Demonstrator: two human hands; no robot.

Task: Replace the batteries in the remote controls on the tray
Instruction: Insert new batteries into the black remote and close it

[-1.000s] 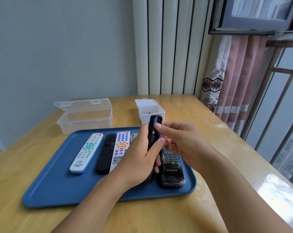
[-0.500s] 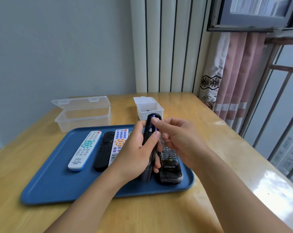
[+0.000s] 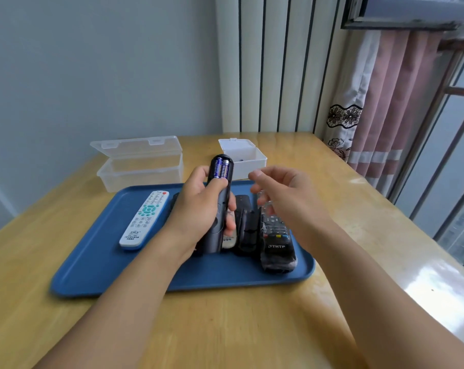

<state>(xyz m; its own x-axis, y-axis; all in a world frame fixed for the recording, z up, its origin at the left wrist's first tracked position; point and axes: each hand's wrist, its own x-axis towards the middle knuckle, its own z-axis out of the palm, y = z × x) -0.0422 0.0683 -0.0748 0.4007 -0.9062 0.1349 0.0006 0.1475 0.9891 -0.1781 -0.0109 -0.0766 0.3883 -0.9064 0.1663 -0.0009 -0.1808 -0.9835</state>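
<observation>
A: Remote (image 3: 220, 206), black, head view: left hand (image 3: 199, 209) grips it mid-body, upright over the tray (image 3: 92, 262), back open, two batteries (image 3: 221, 169) seated at top.
B: Right hand (image 3: 281, 193)?
A: Just beside it, fingers loosely curled, holding nothing.
B: Handling?
A: Light, rigid, probably slick plastic. Hold the lower body, keep clear of the bay.

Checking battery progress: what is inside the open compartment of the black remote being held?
Two blue batteries lie side by side in the black remote. Their lower ends are covered by the left hand's thumb.
</observation>
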